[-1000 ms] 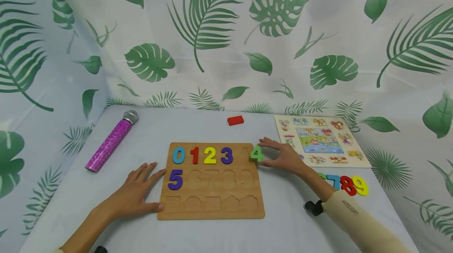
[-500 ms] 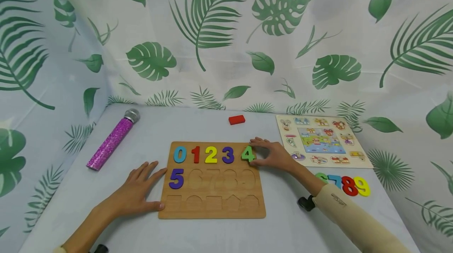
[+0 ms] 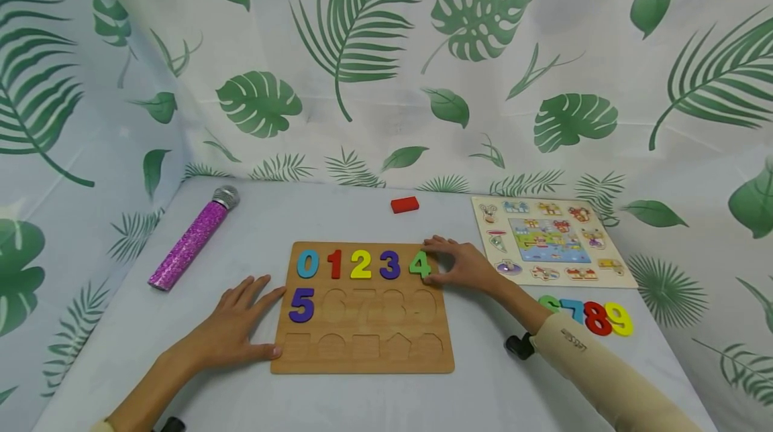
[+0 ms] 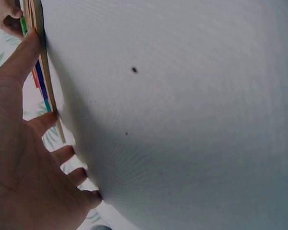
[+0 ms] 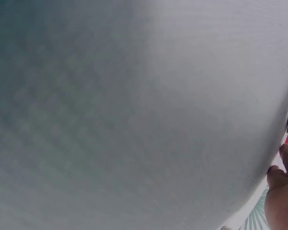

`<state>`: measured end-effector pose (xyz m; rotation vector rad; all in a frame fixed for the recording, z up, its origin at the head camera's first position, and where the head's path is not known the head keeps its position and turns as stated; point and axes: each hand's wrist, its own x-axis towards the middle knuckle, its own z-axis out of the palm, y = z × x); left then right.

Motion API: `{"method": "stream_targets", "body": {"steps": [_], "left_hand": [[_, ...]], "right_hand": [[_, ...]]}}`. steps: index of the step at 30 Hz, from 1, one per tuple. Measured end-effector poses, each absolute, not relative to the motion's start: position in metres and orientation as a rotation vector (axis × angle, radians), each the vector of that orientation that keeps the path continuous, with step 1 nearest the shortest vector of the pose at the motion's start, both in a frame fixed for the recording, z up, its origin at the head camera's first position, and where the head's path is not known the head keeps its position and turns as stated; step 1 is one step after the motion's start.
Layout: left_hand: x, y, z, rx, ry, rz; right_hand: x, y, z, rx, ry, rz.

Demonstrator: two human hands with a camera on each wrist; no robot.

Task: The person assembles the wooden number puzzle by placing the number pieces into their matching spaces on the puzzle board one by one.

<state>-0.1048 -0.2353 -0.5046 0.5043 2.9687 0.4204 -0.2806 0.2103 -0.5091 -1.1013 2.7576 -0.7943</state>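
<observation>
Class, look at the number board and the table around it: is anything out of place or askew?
Yes. The green 4 sits slightly tilted at its slot on the wooden board, pinched by the right hand. Numbers 6 to 9 lie loose on the table by the right forearm while their slots stand empty. The left hand rests flat at the board's edge.

number board [image 3: 362, 351]: bare wood, matt, smooth, with a pale grain
green 4 [image 3: 419, 263]: painted wood by its look, flat colour, slight sheen
table [image 3: 338, 214]: covered in pale cloth, matt, finely woven
microphone [image 3: 192, 241]: purple glitter body, sparkling; silvery metal-looking mesh head
picture puzzle [image 3: 552, 241]: light wood, smooth, printed in colour
backdrop [image 3: 386, 49]: leaf-printed cloth, matt, softly creased
</observation>
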Motion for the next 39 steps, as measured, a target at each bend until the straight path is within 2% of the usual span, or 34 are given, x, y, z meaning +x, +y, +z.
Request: {"method": "stream_targets", "body": {"steps": [31,39], "left_hand": [[-0.106,-0.237,-0.506,0.534,2.977,0.42],[-0.105,-0.237,-0.504,0.529,2.975,0.422]], "right_hand": [[-0.279,0.211,-0.507,-1.047,2.765,-0.733],[-0.272,0.229,-0.495,-0.987,2.805,-0.709]]}}
